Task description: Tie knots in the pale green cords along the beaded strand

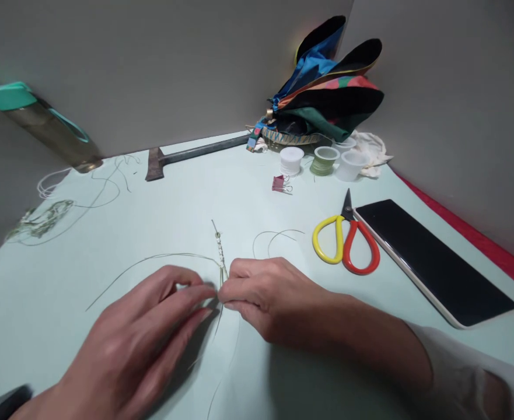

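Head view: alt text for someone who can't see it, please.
The right hand pinches strands of a thin knotted cord over a pale table, the left hand close beside it. Scissors and a phone lie to the right; thread spools, a hammer-like tool and a bottle are farther back.

The tabletop offers a broad open lane between the hammer and the knotted cord, though a thin strand curves across just beyond the left hand. On the far left, the tangled cord bundle and bottle obstruct the edge. Rightward, beyond the right hand, the scissors and phone lie with hardly any gap between them. Farther back, the binder clip, white spool and green spool block the way to the fabric bundle. The fingertips nearly meet, leaving little passage between the hands.
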A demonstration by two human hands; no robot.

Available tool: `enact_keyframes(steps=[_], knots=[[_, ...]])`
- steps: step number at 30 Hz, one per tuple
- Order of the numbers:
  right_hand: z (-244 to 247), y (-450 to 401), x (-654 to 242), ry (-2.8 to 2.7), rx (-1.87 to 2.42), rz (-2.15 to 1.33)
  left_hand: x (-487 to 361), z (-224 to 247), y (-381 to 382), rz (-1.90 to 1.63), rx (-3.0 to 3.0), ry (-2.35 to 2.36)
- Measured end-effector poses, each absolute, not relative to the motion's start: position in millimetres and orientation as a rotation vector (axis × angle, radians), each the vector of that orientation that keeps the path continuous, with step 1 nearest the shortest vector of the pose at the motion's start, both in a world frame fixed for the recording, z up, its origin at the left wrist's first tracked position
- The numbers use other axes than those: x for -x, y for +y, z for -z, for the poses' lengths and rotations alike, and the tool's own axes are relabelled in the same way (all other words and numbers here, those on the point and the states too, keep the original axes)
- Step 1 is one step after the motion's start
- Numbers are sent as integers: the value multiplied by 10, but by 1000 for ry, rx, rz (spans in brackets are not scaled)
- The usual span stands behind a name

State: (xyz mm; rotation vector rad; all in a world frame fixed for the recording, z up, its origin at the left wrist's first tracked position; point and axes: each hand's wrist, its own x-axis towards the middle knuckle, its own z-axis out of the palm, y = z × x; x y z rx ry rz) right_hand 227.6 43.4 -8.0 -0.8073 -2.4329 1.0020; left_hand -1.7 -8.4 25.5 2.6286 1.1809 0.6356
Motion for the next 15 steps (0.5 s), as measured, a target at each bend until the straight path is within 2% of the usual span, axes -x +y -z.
enact_keyframes(steps=[8, 15], knots=[[25, 431, -2293, -2389, 894, -1115, -39, -140, 159, -492, -2496, 1047], [-60, 438, -2312, -2414, 867, -1185, -2, -21, 212, -593, -2453, 1009]])
